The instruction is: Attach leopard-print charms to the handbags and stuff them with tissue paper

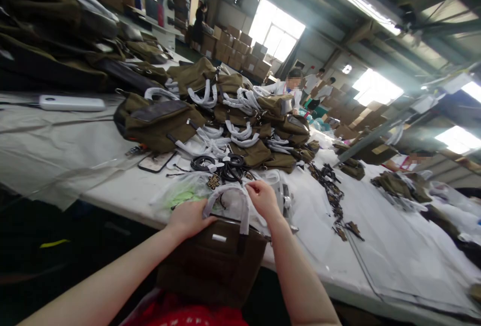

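On the table's [101,140] left stretch lies a white oblong device [72,103]; rightward, a phone [156,162] rests before a heap of bags [227,114]. Next, the left hand's [191,218] grip is clasped on the top edge of the dark olive bag [218,261], at the table's near edge. Beside its wrapped handle [244,211], the right hand [262,197] has curled fingers; whether that grip holds anything, I cannot tell. Farther right, dark straps [332,193] lie strewn.
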A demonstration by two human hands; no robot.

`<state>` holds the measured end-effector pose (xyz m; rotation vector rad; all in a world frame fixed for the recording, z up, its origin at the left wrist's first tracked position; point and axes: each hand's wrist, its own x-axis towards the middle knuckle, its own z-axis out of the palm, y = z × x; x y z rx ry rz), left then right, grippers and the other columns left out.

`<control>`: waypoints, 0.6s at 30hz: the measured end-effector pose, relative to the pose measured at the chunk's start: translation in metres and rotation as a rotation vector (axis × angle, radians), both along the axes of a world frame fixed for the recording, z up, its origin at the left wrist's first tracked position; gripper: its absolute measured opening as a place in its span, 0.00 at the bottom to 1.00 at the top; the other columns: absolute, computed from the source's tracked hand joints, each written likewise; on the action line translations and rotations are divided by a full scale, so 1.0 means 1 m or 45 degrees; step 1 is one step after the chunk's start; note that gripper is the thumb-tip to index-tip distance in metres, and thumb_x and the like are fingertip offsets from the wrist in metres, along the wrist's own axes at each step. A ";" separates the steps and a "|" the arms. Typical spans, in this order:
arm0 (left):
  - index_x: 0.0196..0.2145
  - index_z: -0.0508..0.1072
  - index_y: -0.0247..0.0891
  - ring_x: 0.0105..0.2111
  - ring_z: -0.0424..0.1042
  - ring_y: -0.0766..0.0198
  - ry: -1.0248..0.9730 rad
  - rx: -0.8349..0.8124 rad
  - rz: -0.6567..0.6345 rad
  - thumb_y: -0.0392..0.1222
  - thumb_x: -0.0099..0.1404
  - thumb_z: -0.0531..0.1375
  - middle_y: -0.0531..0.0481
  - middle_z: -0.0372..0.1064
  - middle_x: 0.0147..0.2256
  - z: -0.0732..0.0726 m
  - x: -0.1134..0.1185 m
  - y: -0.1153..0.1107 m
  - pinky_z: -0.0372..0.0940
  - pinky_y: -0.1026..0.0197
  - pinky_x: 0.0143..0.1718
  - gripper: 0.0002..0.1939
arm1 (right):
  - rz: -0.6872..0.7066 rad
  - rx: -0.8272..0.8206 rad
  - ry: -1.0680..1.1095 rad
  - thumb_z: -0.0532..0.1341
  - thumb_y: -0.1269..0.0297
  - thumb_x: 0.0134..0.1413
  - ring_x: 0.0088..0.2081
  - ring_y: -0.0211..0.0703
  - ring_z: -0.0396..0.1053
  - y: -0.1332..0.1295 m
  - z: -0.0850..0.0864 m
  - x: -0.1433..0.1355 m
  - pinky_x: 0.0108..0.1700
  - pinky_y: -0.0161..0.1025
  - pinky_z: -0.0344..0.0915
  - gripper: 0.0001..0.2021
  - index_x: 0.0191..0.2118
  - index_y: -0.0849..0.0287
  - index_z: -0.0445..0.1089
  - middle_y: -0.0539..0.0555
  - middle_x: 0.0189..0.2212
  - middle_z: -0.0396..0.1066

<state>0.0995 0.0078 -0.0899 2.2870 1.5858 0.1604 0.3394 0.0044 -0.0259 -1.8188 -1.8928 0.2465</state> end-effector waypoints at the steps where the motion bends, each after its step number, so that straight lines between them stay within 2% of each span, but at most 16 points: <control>1: 0.36 0.73 0.42 0.39 0.75 0.47 -0.014 0.016 0.011 0.63 0.58 0.57 0.42 0.76 0.36 -0.002 0.000 0.000 0.65 0.53 0.37 0.22 | 0.033 -0.058 -0.068 0.56 0.61 0.60 0.37 0.43 0.72 0.016 0.003 -0.010 0.40 0.37 0.65 0.12 0.39 0.57 0.77 0.54 0.35 0.77; 6: 0.37 0.73 0.41 0.37 0.75 0.46 -0.043 0.018 0.054 0.63 0.59 0.55 0.41 0.76 0.34 -0.009 -0.001 -0.001 0.65 0.52 0.35 0.23 | 0.260 -0.222 -0.276 0.56 0.63 0.60 0.44 0.44 0.72 0.077 0.004 -0.061 0.46 0.36 0.64 0.12 0.43 0.53 0.76 0.53 0.42 0.77; 8: 0.37 0.73 0.41 0.37 0.75 0.45 -0.046 0.012 0.058 0.63 0.60 0.54 0.41 0.76 0.34 -0.010 -0.001 -0.001 0.65 0.51 0.36 0.23 | 0.353 -0.290 -0.335 0.61 0.66 0.54 0.47 0.45 0.71 0.091 -0.003 -0.080 0.48 0.37 0.63 0.12 0.44 0.52 0.76 0.53 0.44 0.75; 10: 0.38 0.73 0.41 0.38 0.75 0.45 -0.050 0.007 0.051 0.64 0.60 0.54 0.41 0.76 0.35 -0.010 -0.001 0.000 0.65 0.51 0.37 0.24 | 0.396 -0.371 -0.387 0.64 0.72 0.45 0.46 0.48 0.71 0.099 -0.012 -0.093 0.47 0.39 0.64 0.17 0.44 0.55 0.75 0.57 0.45 0.75; 13: 0.38 0.73 0.42 0.38 0.75 0.46 -0.054 -0.007 0.051 0.64 0.60 0.54 0.41 0.76 0.35 -0.010 -0.002 0.001 0.65 0.51 0.37 0.24 | 0.408 -0.421 -0.379 0.65 0.76 0.38 0.44 0.51 0.72 0.105 -0.026 -0.097 0.46 0.42 0.65 0.19 0.42 0.58 0.76 0.61 0.44 0.74; 18: 0.38 0.74 0.42 0.39 0.75 0.46 -0.078 0.001 0.041 0.64 0.59 0.54 0.40 0.76 0.36 -0.008 -0.004 -0.001 0.66 0.50 0.39 0.24 | 0.342 -0.313 -0.110 0.65 0.72 0.43 0.43 0.52 0.72 0.102 -0.033 -0.079 0.47 0.44 0.65 0.06 0.32 0.60 0.76 0.59 0.37 0.76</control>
